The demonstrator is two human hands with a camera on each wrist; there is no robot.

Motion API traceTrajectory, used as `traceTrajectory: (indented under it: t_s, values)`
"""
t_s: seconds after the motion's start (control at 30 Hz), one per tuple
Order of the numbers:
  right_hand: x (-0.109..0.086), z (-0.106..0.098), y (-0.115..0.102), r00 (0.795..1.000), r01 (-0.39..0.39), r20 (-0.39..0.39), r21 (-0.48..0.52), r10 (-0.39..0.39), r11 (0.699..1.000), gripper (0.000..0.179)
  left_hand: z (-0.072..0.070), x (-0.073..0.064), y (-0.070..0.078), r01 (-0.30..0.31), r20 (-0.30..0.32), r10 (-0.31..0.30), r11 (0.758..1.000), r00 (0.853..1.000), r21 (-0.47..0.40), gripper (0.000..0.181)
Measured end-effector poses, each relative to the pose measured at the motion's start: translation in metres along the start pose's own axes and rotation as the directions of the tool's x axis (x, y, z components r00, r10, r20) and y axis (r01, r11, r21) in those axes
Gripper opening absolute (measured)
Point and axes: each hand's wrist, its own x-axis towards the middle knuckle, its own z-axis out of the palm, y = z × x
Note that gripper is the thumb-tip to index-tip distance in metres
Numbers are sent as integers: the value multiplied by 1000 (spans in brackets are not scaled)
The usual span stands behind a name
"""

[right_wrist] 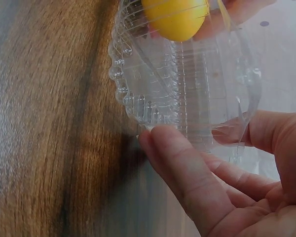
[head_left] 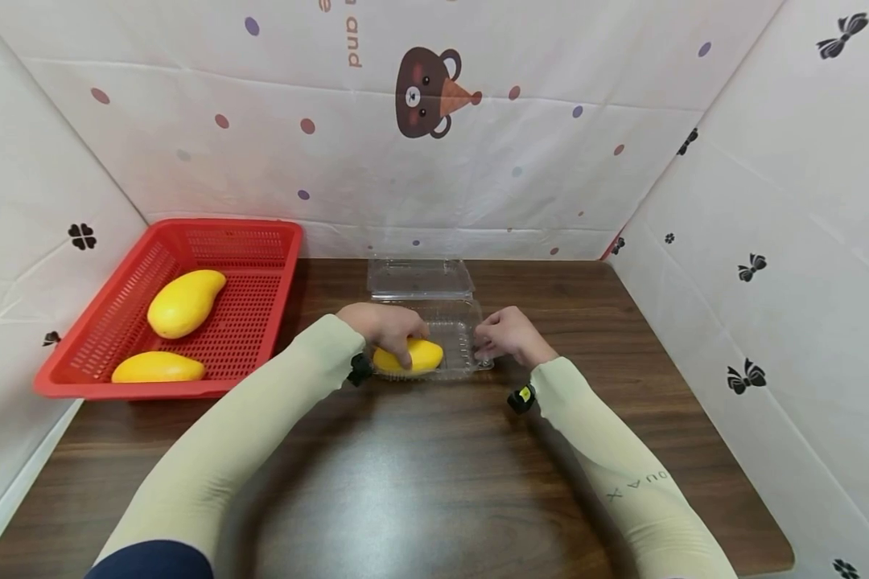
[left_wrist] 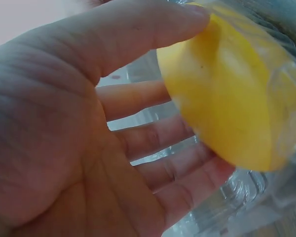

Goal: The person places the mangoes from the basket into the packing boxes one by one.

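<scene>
A clear plastic clamshell box [head_left: 458, 322] lies on the table with its lid [head_left: 420, 278] folded back toward the wall. My left hand [head_left: 391, 326] grips a yellow mango [head_left: 424, 355] inside the box's left half; in the left wrist view the thumb and fingers curl round the mango [left_wrist: 227, 94], seen partly through the plastic wall. At the right end of the box, my right hand [head_left: 508, 336] pinches its side wall. The right wrist view shows the thumb inside or behind the clear wall and fingers [right_wrist: 182, 163] on the outside near the bottom edge.
A red slotted basket [head_left: 284, 305] stands at the left, holding two more mangoes, one farther back [head_left: 186, 303] and one near its front wall [head_left: 158, 367]. The brown wooden table [head_left: 391, 482] meets a patterned white sheet [head_left: 550, 185] behind and at both sides.
</scene>
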Motion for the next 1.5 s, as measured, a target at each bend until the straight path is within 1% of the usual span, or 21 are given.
traceTrajectory:
  t_s: [0.07,0.17,0.2,0.27,0.33,0.4,0.43,0.5,0.53,0.63,0.7,0.73,0.77,0.83,0.93,1.03,1.13,1.23,1.3,1.37,1.5]
  values:
    - [0,0,1,1000,2,2,0,-2,1000,30,-2,-3,-2,16,-16,-16,1000,1000,-22,59]
    - [1,-1,2,1000,2,5,2,-2,1000,31,-8,-9,-4,32,-57,-33,999,998,-18,67]
    - [1,-1,2,1000,2,7,5,-2,1000,31,-11,-12,-5,38,-72,-39,999,997,-19,68]
    - [1,0,2,1000,3,8,6,-3,1000,31,-16,-18,-9,31,-110,-30,1000,993,4,65]
    - [0,-1,2,1000,5,7,7,-5,1000,31,-23,-26,-14,21,-158,-17,999,987,25,63]
    - [0,-1,2,1000,7,5,6,-7,1000,31,-30,-35,-20,18,-214,-12,1000,977,25,60]
    - [0,0,2,1000,7,3,3,-7,1000,31,-35,-39,-23,19,-247,-13,999,969,25,59]
    - [-1,0,2,1000,7,1,-2,-7,1000,31,-44,-48,-31,22,-325,-12,999,946,28,55]
    - [-1,0,1,1000,7,1,-5,-7,1000,32,-49,-52,-37,24,-366,-12,999,931,29,53]
    - [-2,0,1,1000,7,3,-9,-7,1000,32,-64,-66,-52,65,-473,-39,997,880,38,47]
    - [-3,1,1,1000,7,3,-6,-7,1000,32,-71,-76,-62,102,-518,-68,994,853,37,45]
    - [-3,1,1,1000,8,3,-5,-8,1000,32,-74,-81,-68,129,-531,-96,991,842,25,45]
    - [-3,1,1,1000,9,3,-4,-9,1000,32,-76,-86,-73,153,-541,-121,988,832,15,45]
    - [-3,0,1,1000,11,2,1,-11,1000,32,-79,-96,-84,191,-545,-167,981,822,-12,46]
    - [-3,0,1,1000,12,2,7,-12,1000,32,-81,-110,-100,234,-535,-225,971,814,-52,47]
    - [-3,0,0,1000,16,5,13,-16,1000,33,-81,-121,-116,275,-522,-271,959,809,-70,44]
    - [-4,0,0,1000,15,4,16,-16,1000,33,-79,-129,-131,315,-517,-303,947,801,-67,43]
    - [-3,0,1,1000,13,7,18,-13,1000,32,-76,-136,-144,348,-501,-341,934,795,-83,49]
    - [-3,1,1,1000,11,7,16,-11,1000,32,-73,-141,-150,363,-494,-362,927,791,-98,55]
    - [-2,1,2,1000,13,8,14,-13,1000,32,-70,-145,-155,376,-484,-381,920,788,-112,58]
    - [-2,1,3,1000,15,7,9,-15,1000,32,-64,-153,-166,391,-483,-396,913,781,-117,57]
